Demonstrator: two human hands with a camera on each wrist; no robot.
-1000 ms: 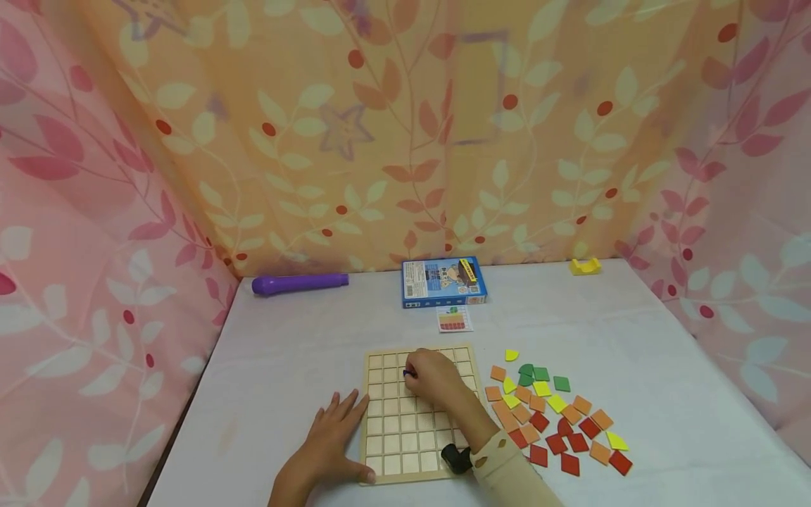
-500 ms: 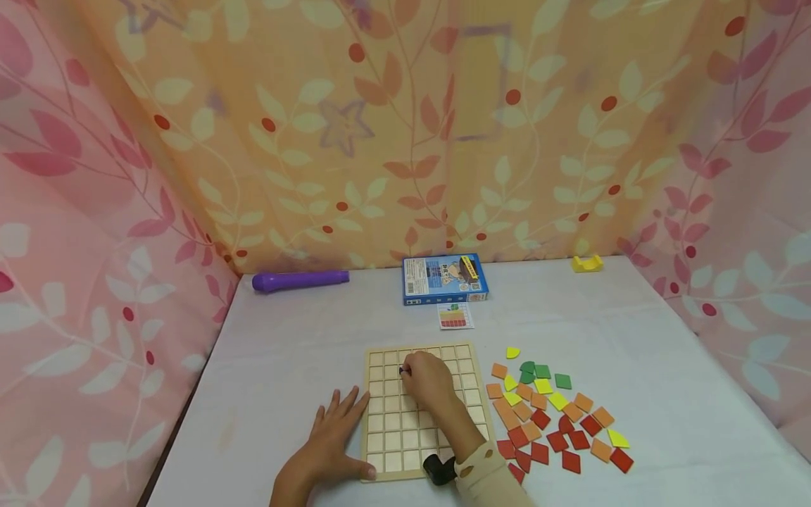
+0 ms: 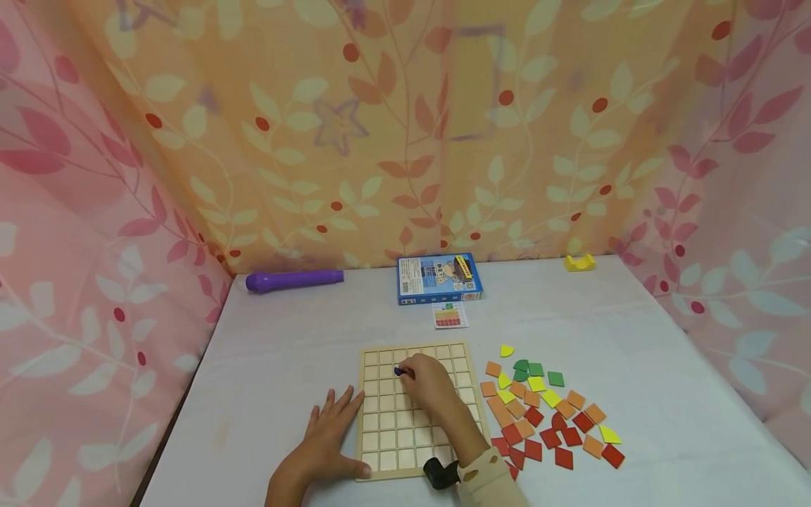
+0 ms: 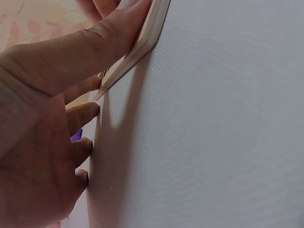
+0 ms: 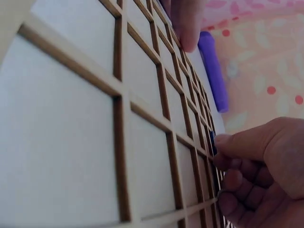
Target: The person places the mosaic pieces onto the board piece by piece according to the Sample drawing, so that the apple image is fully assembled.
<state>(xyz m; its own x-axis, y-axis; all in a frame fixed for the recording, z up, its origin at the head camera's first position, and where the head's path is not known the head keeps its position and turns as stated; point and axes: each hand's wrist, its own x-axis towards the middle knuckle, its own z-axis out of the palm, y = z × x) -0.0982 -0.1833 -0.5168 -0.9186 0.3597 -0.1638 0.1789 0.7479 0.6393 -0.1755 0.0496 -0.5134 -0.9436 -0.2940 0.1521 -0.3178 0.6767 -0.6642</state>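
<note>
A wooden grid board (image 3: 380,403) with square cells lies on the table. My right hand (image 3: 427,380) is over its upper middle cells, pinching a small dark blue piece (image 3: 398,371) between thumb and fingertips. In the right wrist view the dark blue piece (image 5: 212,142) sits right at the grid's dividers and is mostly hidden by the thumb. My left hand (image 3: 323,440) rests at the board's left side, fingers spread. Its thumb touches the lower left corner of the frame, as the left wrist view shows with the board's edge (image 4: 147,45) under the thumb.
Loose red, orange, yellow and green tiles (image 3: 548,436) are scattered right of the board. Behind it are a small pattern card (image 3: 450,315), a blue box (image 3: 438,279), a purple microphone-shaped object (image 3: 294,280) and a yellow holder (image 3: 579,263). Patterned curtains enclose the table.
My right hand and forearm have shifted slightly left over the board with the dark blue piece, uncovering more red tiles at the lower right. The left hand stays at the board's edge.
</note>
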